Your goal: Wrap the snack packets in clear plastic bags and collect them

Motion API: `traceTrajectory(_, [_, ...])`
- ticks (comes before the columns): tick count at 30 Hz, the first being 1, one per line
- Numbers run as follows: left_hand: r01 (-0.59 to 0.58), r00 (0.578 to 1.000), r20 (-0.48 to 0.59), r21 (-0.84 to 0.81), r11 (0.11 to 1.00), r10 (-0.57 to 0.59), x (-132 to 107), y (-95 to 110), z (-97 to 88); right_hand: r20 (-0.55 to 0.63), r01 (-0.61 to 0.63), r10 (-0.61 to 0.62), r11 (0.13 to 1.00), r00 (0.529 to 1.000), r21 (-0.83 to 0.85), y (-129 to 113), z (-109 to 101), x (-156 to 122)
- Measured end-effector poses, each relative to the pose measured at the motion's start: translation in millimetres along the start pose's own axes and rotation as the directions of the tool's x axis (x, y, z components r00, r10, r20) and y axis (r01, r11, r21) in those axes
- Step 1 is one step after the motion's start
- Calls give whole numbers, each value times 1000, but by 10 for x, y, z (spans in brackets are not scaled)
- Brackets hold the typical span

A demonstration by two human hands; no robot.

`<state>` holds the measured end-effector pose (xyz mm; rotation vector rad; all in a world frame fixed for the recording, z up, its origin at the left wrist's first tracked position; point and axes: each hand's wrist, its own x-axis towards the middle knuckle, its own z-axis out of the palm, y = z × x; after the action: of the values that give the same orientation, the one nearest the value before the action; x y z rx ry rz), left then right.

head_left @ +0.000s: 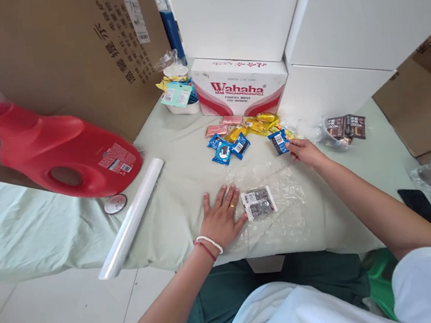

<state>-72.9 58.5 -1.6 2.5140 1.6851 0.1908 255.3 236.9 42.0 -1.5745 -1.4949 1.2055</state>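
Note:
My left hand (222, 215) lies flat with fingers spread on the left edge of a clear plastic sheet (280, 211) spread over the pale green cloth. A dark grey snack packet (259, 203) rests on the sheet, just right of my fingers. My right hand (304, 150) reaches forward and pinches a blue snack packet (278, 142) at the right end of a pile of packets. The pile holds blue packets (228, 148), yellow packets (258, 124) and pink packets (222, 125).
A roll of clear film (133, 214) lies diagonally at the left beside a round silver lid (115, 203) and a red detergent jug (60, 149). A Wahaha carton (240, 86), a white bowl of packets (179, 95) and cocoa packs (347, 127) stand behind. Large boxes surround the cloth.

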Motion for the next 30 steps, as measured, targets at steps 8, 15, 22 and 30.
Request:
traceTrajectory(8, [4,1000,30,19,1000,-4,17,36,-24,67,213,-204,957,977,-197,-99,134,-900])
traceTrajectory(15, [10,999,32,13,1000,-10,18,41,-19,432,493,-252,580,866,-649,-171,747,-1481])
traceTrajectory(22, [7,999,33,21,1000,-8,20,41,-22,550,587,-234,480,802,-652,-370,851,-1377])
traceTrajectory(30, [11,1000,15,30,1000,-12,8,46,-13,580,576,-127,409,804,-708,-411,991,-1356])
